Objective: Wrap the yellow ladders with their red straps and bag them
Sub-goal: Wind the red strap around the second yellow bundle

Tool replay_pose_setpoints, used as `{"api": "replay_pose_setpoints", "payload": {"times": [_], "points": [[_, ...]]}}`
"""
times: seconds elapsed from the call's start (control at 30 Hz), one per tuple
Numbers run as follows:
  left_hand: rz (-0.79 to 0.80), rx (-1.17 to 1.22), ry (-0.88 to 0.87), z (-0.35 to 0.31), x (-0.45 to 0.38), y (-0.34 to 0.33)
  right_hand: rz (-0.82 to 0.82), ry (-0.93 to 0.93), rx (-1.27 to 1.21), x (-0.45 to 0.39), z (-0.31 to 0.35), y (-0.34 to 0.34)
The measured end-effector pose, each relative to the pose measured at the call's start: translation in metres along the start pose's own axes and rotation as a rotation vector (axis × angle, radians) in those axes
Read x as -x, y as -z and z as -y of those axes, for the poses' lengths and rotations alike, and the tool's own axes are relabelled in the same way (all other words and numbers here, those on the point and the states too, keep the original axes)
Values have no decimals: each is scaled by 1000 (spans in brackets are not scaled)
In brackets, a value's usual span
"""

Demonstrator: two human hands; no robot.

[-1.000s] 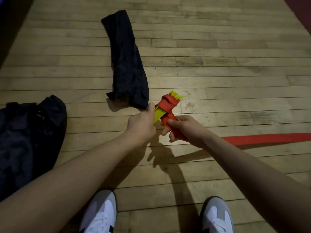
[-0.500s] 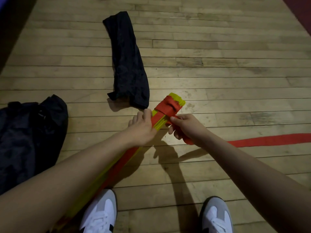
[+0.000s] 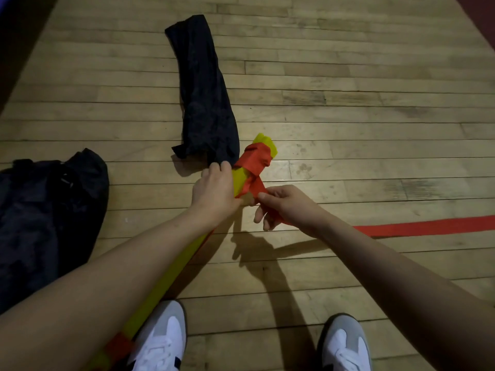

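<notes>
Two hands: left hand (image 3: 214, 190) grips yellow ladder (image 3: 171, 274), right hand (image 3: 284, 207) pinches red strap (image 3: 257, 159).

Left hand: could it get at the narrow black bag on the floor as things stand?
Probably yes: the narrow black bag's near end lies just past the left hand, nothing between. But that hand grips the yellow ladder bundle.

A single head-worn wide-angle view looks steeply down and forward from standing height, close over both forearms, the shoes (image 3: 160, 341) and wooden floor (image 3: 348, 76)
</notes>
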State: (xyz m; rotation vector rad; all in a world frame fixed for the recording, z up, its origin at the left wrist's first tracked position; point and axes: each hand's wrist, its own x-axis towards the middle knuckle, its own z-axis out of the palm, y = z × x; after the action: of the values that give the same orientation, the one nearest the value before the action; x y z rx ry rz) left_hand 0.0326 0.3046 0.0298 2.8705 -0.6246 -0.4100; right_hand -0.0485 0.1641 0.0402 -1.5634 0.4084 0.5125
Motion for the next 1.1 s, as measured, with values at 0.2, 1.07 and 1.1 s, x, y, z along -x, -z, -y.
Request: {"api": "replay_pose_setpoints", "payload": {"times": [0.2, 1.07, 1.1], "points": [[2, 98, 48, -7, 5, -6, -66, 65, -16, -5, 8, -4], [-37, -180, -93, 4, -3, -2, -110, -34, -90, -3, -11, -3], [-47, -173, -69, 5, -3, -2, -87, -30, -89, -2, -9, -4]]}}
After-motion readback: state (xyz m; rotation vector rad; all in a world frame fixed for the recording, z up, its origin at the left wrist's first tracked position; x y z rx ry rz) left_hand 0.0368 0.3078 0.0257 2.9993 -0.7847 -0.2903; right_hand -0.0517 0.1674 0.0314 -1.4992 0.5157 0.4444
